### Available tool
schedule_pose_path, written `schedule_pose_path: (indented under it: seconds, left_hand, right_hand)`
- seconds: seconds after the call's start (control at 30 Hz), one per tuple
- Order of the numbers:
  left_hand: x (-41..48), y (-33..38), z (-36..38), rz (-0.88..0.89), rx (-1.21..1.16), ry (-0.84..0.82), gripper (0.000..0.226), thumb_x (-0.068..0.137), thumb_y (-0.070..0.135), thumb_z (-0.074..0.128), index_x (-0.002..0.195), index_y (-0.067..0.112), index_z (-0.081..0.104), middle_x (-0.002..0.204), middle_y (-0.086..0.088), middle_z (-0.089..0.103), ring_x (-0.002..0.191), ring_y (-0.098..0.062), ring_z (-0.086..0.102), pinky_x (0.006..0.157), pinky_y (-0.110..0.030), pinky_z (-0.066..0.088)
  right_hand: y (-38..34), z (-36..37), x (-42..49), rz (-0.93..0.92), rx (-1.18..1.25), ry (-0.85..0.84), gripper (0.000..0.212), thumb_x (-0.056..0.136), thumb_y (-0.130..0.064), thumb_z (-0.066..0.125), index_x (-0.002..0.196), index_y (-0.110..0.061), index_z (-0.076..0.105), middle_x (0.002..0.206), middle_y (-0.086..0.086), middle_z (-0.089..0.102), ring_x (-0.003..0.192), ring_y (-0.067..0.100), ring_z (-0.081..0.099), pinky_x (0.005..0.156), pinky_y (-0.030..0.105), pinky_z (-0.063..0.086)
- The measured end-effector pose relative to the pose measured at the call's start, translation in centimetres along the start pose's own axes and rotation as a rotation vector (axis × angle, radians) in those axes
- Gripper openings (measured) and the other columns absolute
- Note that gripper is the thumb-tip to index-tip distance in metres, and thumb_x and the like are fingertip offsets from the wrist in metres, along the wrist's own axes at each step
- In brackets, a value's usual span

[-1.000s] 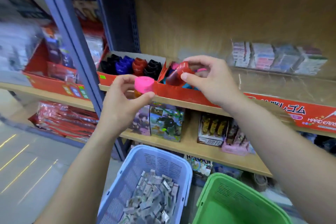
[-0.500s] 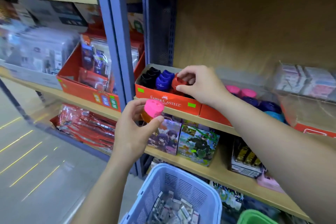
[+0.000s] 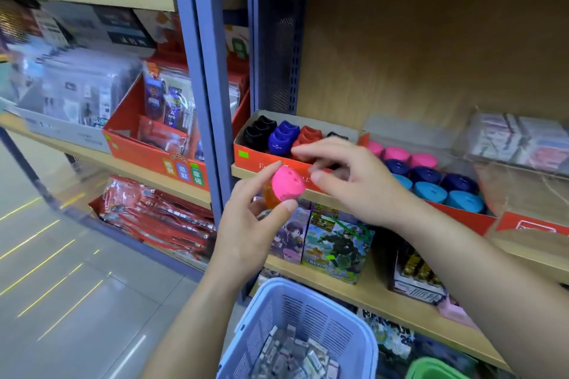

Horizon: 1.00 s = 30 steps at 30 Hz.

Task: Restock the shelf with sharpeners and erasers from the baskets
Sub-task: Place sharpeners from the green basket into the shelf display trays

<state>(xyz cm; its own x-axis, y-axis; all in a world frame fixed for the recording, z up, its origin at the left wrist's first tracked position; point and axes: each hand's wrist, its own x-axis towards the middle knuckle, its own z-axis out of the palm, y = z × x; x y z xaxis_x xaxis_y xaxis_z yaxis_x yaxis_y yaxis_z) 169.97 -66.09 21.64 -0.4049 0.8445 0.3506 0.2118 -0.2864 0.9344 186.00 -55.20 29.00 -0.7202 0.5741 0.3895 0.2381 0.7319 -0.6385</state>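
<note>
Wooden shelf (image 3: 378,294) — pink sharpener (image 3: 288,183) in left hand (image 3: 246,224), tray (image 3: 246,153) lettering mostly hidden

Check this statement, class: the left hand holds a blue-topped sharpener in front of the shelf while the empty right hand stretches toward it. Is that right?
Not quite. The head view shows the sharpener pinched in the left hand has a pink top, not blue. The rest stands: it is in front of the shelf, and the empty right hand stretches toward it.
</note>
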Motion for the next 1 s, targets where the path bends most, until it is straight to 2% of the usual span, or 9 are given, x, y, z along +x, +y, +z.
schedule_pose_path:
  seconds: [0.1, 0.23, 0.33, 0.43, 0.6, 0.7, 0.8, 0.9, 1.0]
  left_hand:
    - [-0.1, 0.2, 1.1, -0.02, -0.053, -0.028, 0.057, 0.089, 0.026, 0.079, 0.14, 0.038, 0.056, 0.136, 0.004, 0.064, 0.12, -0.019, 0.066, 0.1, -0.047, 0.055]
    - [-0.8, 0.9, 2.8, -0.079, -0.207, -0.051, 0.046, 0.081, 0.021, 0.075, 0.121, 0.015, 0.056, 0.12, -0.004, 0.071, 0.094, -0.025, 0.075, 0.084, -0.05, 0.061]
    - [-1.1, 1.3, 4.2, -0.111, -0.282, -0.102, 0.036, 0.085, 0.015, 0.069, 0.118, 0.007, 0.057, 0.117, -0.008, 0.073, 0.09, -0.03, 0.076, 0.074, -0.037, 0.062]
    - [-1.4, 1.6, 5.7, -0.149, -0.331, -0.125, 0.034, 0.088, 0.012, 0.067, 0.121, 0.006, 0.059, 0.116, -0.011, 0.073, 0.088, -0.027, 0.076, 0.067, -0.026, 0.058]
    - [-1.9, 2.2, 7.7, -0.162, -0.344, -0.174, 0.041, 0.086, 0.008, 0.068, 0.126, 0.017, 0.063, 0.115, 0.001, 0.075, 0.093, -0.015, 0.074, 0.071, -0.027, 0.059]
    - [-1.9, 2.7, 9.0, -0.136, -0.335, -0.17, 0.048, 0.081, 0.007, 0.073, 0.127, 0.019, 0.063, 0.12, 0.001, 0.072, 0.085, -0.016, 0.07, 0.069, -0.026, 0.057]
    - [-1.9, 3.3, 10.2, -0.121, -0.353, -0.176, 0.045, 0.084, 0.007, 0.072, 0.127, 0.019, 0.06, 0.117, -0.003, 0.073, 0.084, -0.021, 0.069, 0.066, -0.027, 0.056]
    - [-1.7, 3.8, 11.5, -0.139, -0.373, -0.177, 0.041, 0.083, 0.021, 0.068, 0.123, 0.017, 0.062, 0.111, -0.006, 0.075, 0.087, -0.023, 0.071, 0.066, -0.029, 0.058]
    - [-1.3, 4.4, 12.5, -0.163, -0.357, -0.172, 0.037, 0.086, 0.032, 0.063, 0.122, 0.022, 0.067, 0.106, -0.009, 0.074, 0.09, -0.028, 0.072, 0.068, -0.031, 0.058]
  right_hand:
    - [-0.1, -0.2, -2.6, 0.041, 0.172, -0.075, 0.046, 0.095, 0.0, 0.058, 0.125, -0.033, 0.068, 0.122, -0.012, 0.061, 0.1, 0.01, 0.065, 0.089, 0.034, 0.055]
    - [0.5, -1.7, -4.3, 0.063, 0.18, -0.023, 0.046, 0.09, -0.007, 0.07, 0.126, -0.036, 0.066, 0.114, -0.012, 0.059, 0.094, 0.014, 0.066, 0.081, 0.034, 0.057]
    - [0.7, -3.1, -5.2, 0.061, 0.164, -0.013, 0.041, 0.083, -0.012, 0.078, 0.118, -0.032, 0.07, 0.116, -0.012, 0.059, 0.098, 0.016, 0.066, 0.081, 0.039, 0.06]
    - [0.7, -4.3, -6.2, 0.097, 0.155, -0.011, 0.043, 0.079, -0.014, 0.083, 0.117, -0.031, 0.07, 0.115, -0.011, 0.06, 0.091, 0.016, 0.067, 0.078, 0.039, 0.06]
    - [1.2, -5.8, -7.6, 0.097, 0.016, 0.023, 0.039, 0.086, -0.027, 0.079, 0.122, -0.038, 0.067, 0.104, -0.013, 0.055, 0.082, 0.012, 0.067, 0.074, 0.027, 0.056]
    - [1.4, -6.4, -8.3, 0.135, -0.042, 0.111, 0.027, 0.085, -0.035, 0.079, 0.11, -0.03, 0.069, 0.092, -0.005, 0.062, 0.072, 0.009, 0.064, 0.067, 0.02, 0.05]
    - [1.7, -7.3, -8.8, 0.202, -0.007, 0.189, 0.02, 0.085, -0.038, 0.078, 0.094, -0.024, 0.069, 0.079, 0.001, 0.068, 0.069, 0.018, 0.062, 0.066, 0.031, 0.052]
    - [1.4, -8.8, -9.3, 0.145, -0.08, 0.193, 0.025, 0.086, -0.04, 0.077, 0.106, -0.027, 0.07, 0.093, -0.008, 0.069, 0.078, 0.009, 0.065, 0.072, 0.031, 0.055]
    - [1.1, -10.8, -9.6, 0.084, -0.015, 0.072, 0.038, 0.088, -0.025, 0.076, 0.125, -0.028, 0.068, 0.117, -0.011, 0.062, 0.096, 0.012, 0.067, 0.078, 0.025, 0.058]
